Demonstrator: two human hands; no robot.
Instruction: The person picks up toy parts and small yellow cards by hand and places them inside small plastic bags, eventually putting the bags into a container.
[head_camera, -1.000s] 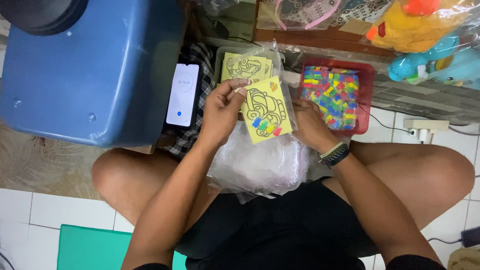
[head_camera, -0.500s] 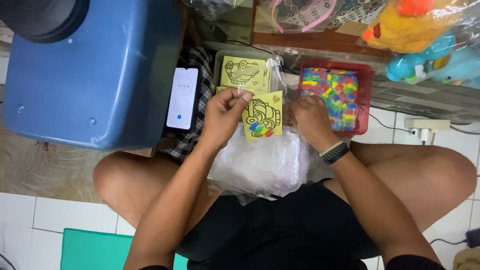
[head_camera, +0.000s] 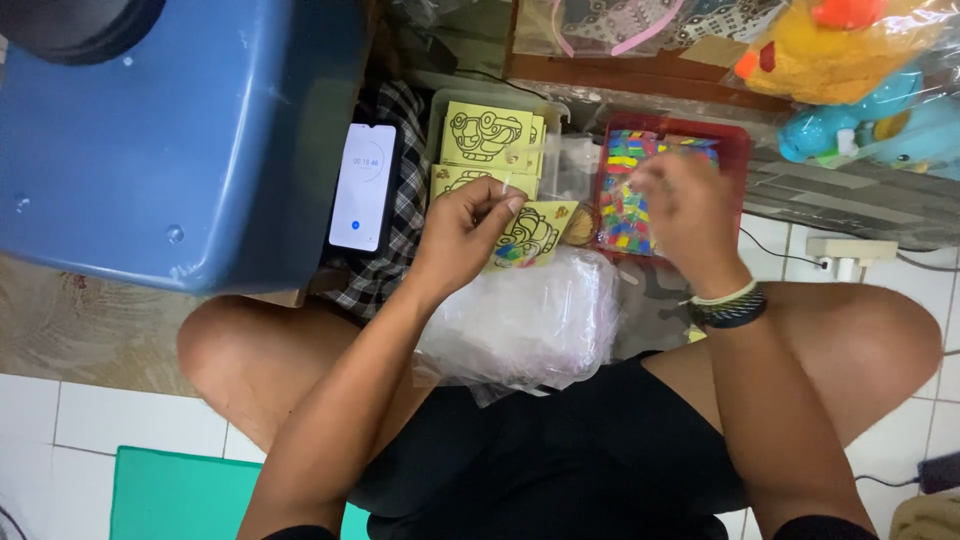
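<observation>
I sit cross-legged on the floor. My left hand (head_camera: 468, 228) holds a small yellow picture card (head_camera: 530, 238) with a partly coloured cartoon drawing, above a heap of clear plastic bags (head_camera: 520, 320) in my lap. My right hand (head_camera: 690, 215) hovers, blurred, over a red tray (head_camera: 738, 150) filled with small multicoloured pieces; whether it grips anything is unclear. A clear box (head_camera: 440, 110) behind the card holds more yellow picture cards (head_camera: 488, 135).
A large blue plastic tub (head_camera: 180, 140) stands at the left, with a smartphone (head_camera: 364, 188) showing a timer on checked cloth beside it. Bagged soft toys (head_camera: 850, 70) lie at the back right. A white power strip (head_camera: 838, 250) and a teal mat (head_camera: 180, 495) lie on the tiled floor.
My right hand has let go of the card and moved right, over the red tray. My left hand still holds the card, now lower and tilted.
</observation>
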